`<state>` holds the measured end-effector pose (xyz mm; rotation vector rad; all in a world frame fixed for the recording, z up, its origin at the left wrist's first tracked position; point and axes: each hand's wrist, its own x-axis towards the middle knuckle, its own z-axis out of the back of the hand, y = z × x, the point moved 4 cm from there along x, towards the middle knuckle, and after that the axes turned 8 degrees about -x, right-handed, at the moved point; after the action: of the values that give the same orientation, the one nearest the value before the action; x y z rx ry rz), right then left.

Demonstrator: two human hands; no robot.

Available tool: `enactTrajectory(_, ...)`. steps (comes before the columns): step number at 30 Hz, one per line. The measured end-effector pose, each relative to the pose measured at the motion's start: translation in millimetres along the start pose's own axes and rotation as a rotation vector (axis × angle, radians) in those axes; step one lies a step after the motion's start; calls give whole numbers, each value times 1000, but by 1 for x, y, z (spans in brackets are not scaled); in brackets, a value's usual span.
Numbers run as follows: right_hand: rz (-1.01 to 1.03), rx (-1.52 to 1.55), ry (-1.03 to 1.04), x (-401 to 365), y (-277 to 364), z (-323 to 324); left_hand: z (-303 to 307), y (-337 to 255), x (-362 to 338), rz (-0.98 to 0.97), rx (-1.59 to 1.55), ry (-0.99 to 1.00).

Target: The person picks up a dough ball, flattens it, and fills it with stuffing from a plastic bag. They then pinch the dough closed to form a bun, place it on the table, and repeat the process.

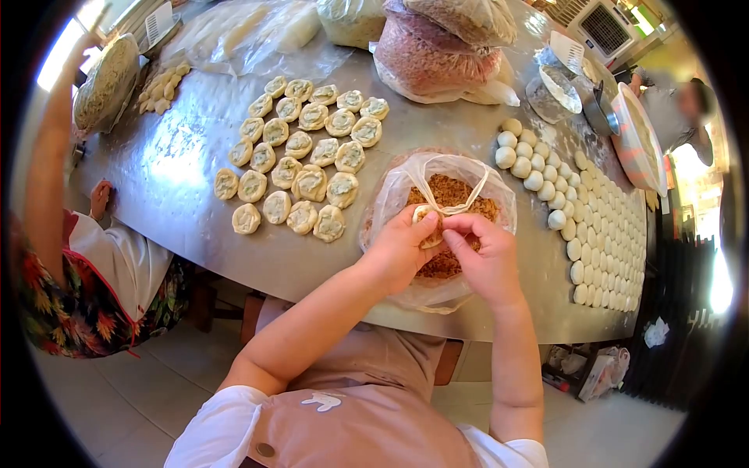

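Over a clear plastic bag (499, 191) of reddish-brown crumbly filling (449, 191), my two hands meet at a small piece of dough (425, 228). My left hand (402, 246) cups the dough from the left, thumb on top. The fingertips of my right hand (488, 253) pinch at its right edge. The dough is partly hidden by my fingers. Left of the bag lie several filled dough rounds (310, 185) with pale greenish centres, set in rows on the metal table (289, 257).
White dough balls (534, 180) and flattened dough pieces (605, 242) cover the table's right side. Large bags of reddish filling (441, 66) stand at the back. A metal bowl (554, 93) and a big tub (640, 140) are at the far right. A co-worker's arm (48, 171) reaches in at left.
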<state>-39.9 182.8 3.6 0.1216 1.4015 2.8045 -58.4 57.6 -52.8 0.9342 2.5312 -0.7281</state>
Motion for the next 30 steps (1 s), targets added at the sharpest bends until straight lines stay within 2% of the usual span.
enactTrajectory(2,-70,107,-78,-4,-2,1,2,0,0,20,-91,24)
enactTrajectory(5,221,-301,-91,-11,21,5,-2,-1,-2,21,-142,23)
enactTrajectory(8,257,-378,-134,-18,30,-7,-6,3,-4,17,-150,-6)
enactTrajectory(15,182,-324,-224,-22,16,-11,3,5,-2,-45,-223,-25)
enactTrajectory(19,52,-286,-295,-21,2,1,4,3,-3,-46,-243,-57)
enactTrajectory(22,59,-218,-267,-23,16,0,-1,2,-5,-41,-216,-55)
enactTrajectory(25,177,-301,-177,-26,27,-9,-8,2,-10,-17,-174,-63)
enactTrajectory(28,137,-258,-177,-26,20,-13,-4,6,-9,-32,-178,-63)
enactTrajectory(30,26,-158,-193,-26,12,-8,-2,4,-9,-63,-211,-39)
